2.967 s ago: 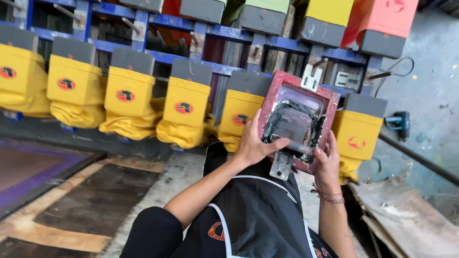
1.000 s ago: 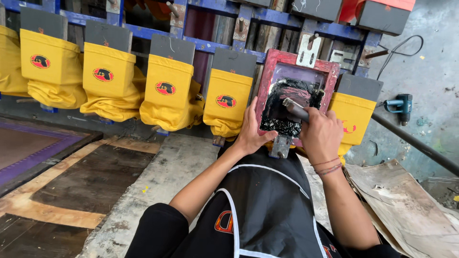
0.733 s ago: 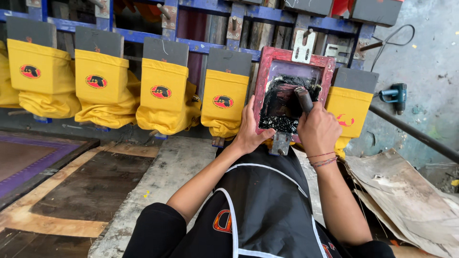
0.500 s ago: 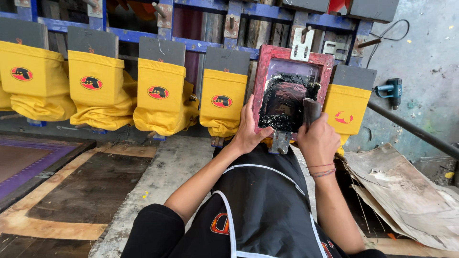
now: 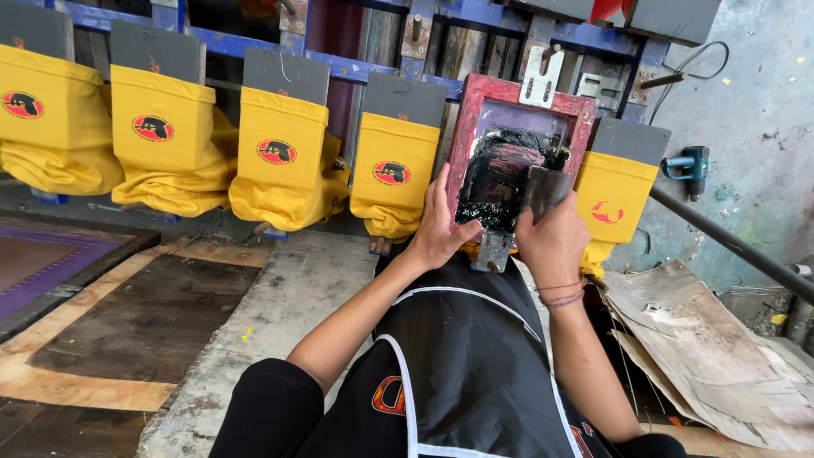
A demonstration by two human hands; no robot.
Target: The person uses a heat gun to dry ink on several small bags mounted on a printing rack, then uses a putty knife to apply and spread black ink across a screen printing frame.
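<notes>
Black ink coats the blade of the squeegee (image 5: 543, 191), which I see clamped in the right hand (image 5: 551, 242), fingers closed round its lower edge, the blade tilted against the right half of the mesh. My left hand (image 5: 439, 225) lies flat and open-fingered on the left rail of the red-framed printing screen (image 5: 465, 140), thumb hooked over the bottom rail, pressing it down rather than gripping it. Ink is spread over most of the mesh; only a pale strip near the top edge shows bare, so I judge the pass on this station to be well advanced, though I cannot tell whether the print beneath has taken. A metal bracket (image 5: 541, 78) joins the frame to the blue steel rack (image 5: 339, 68). To the left, four yellow garments on grey pallets (image 5: 394, 165) each carry a red oval with a black figure, so these appear finished. To the right, one yellow garment (image 5: 612, 199) bears only a red outline, and I judge it lacks its black layer. Farther right, a blue heat gun (image 5: 688, 163) lies on the floor, beside crumpled cardboard (image 5: 721, 339).
</notes>
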